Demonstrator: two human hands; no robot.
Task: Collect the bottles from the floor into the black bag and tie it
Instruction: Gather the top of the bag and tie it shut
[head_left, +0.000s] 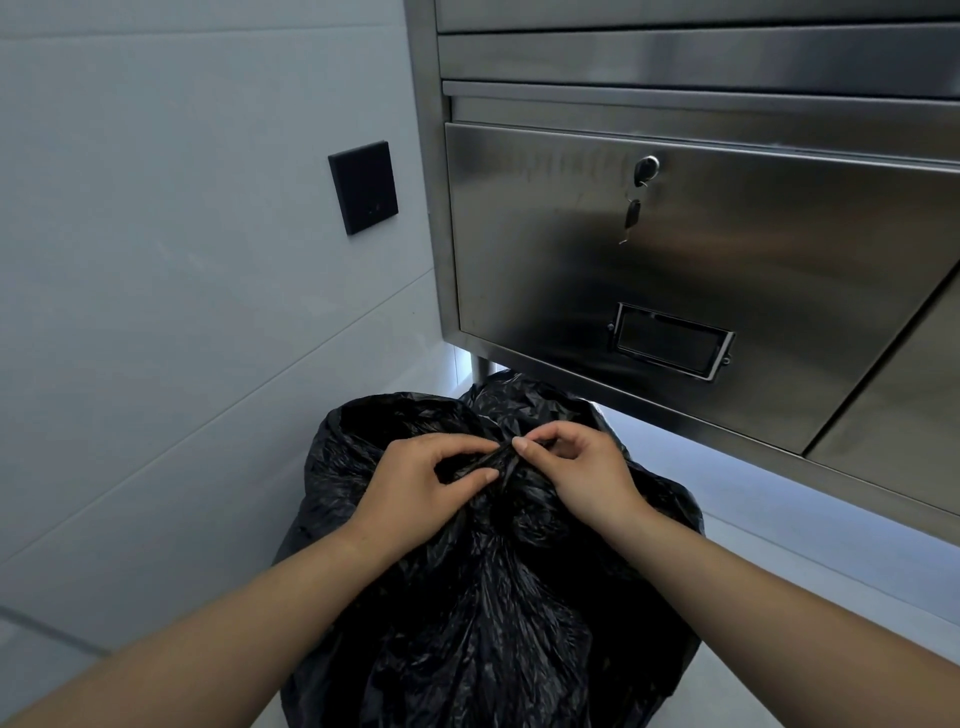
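Pale tiled wall (156, 312), steel cabinet (675, 270) with a key hanging in its lock (635, 208). Black bag (493, 597) stands on the floor below it, neck gathered. Left hand (415, 483) and right hand (576, 467) both pinch twisted plastic at the top, fingers curled. No bottles visible outside. Knot seems under way: best keep the strands taut, pull evenly so the thin film doesn't tear

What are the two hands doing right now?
Left hand: pinches the gathered top of the black bag.
Right hand: pinches the same gathered top.
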